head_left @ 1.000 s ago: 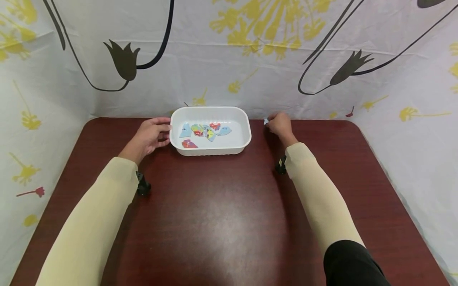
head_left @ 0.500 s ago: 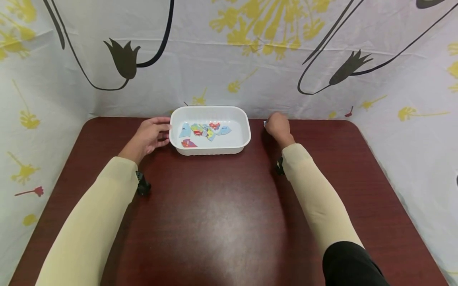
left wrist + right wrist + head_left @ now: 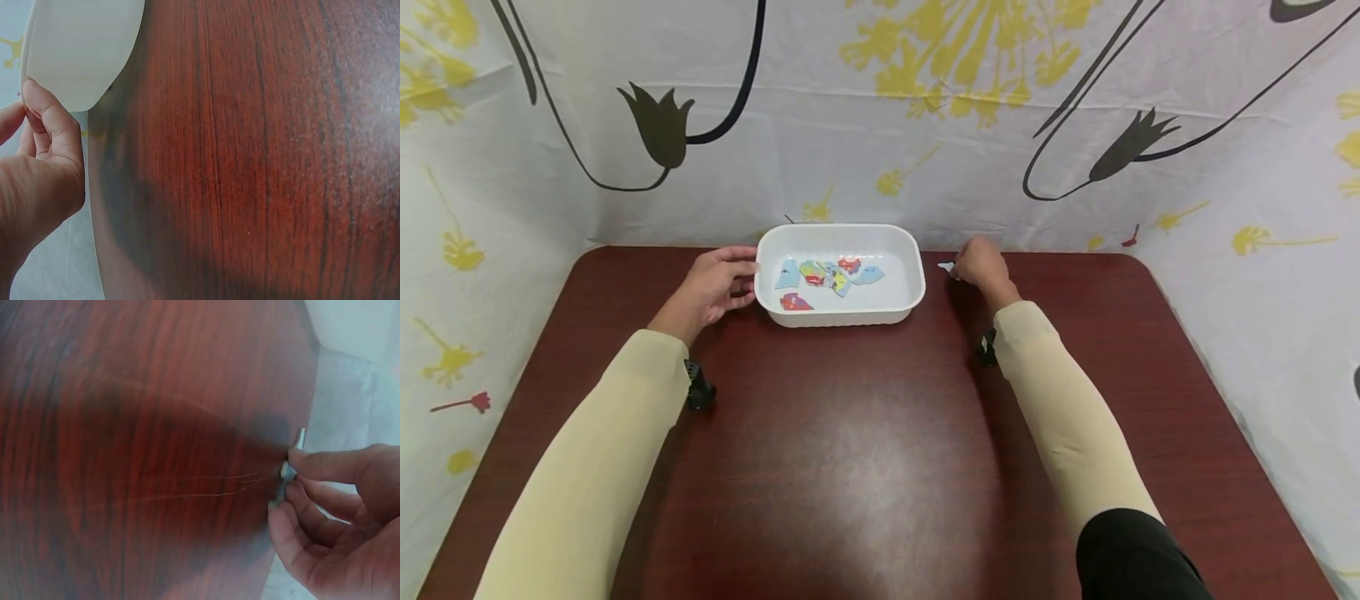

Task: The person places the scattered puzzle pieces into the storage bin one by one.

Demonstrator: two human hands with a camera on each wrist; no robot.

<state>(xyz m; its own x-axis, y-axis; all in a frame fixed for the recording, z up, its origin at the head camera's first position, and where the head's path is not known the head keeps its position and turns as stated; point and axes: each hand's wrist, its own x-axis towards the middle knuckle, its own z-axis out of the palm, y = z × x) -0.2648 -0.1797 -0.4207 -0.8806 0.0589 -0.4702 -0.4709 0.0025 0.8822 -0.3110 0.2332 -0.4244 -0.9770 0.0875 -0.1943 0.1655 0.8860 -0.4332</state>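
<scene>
A white plastic tub (image 3: 842,318) stands at the far side of the table. Inside it lie several flat, irregular puzzle pieces (image 3: 868,274) in light blue, red, yellow and green. My left hand (image 3: 722,279) pinches the tub's left rim between thumb and fingers, as the left wrist view shows. To the right of the tub, at the table's far edge, my right hand (image 3: 987,267) pinches a light-blue puzzle piece (image 3: 946,266). In the right wrist view small pale bits of puzzle piece (image 3: 301,437) stick out between thumb and fingertips; the rest is hidden by the fingers.
The dark red wood-grain table (image 3: 850,433) has rounded far corners. A white cloth (image 3: 820,158) with yellow and dark flower prints hangs just behind it and along both sides. Black cameras sit on both wrists.
My right hand has turned slightly, and the light-blue piece now sticks out farther left, toward the tub. My left hand and the tub have stayed put.
</scene>
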